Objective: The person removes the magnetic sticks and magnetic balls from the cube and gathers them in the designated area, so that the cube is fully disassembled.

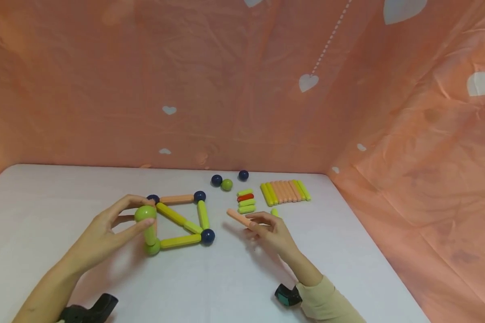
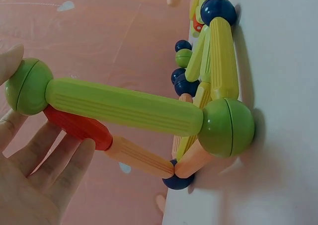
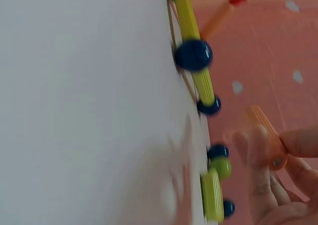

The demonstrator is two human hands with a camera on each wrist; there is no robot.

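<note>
the left grip (image 1: 103,233) pinched the upper green ball (image 1: 145,213), with a raised green rod (image 1: 150,235) below it reaching the lower green ball (image 1: 152,247) on the worktop (image 1: 210,287). the right grip (image 1: 272,233) held a loose peach rod (image 1: 238,217), well apart from the frame (image 1: 180,242) on its left. a sideways tug by the left grip could have parted the red rod (image 2: 82,128) from the second peach rod (image 2: 141,158) beyond it; a low leftward swing of the right grip might have knocked the navy ball (image 1: 208,237).

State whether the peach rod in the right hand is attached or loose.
Loose: the right hand pinches the peach rod apart from the built frame, both ends free.
</note>
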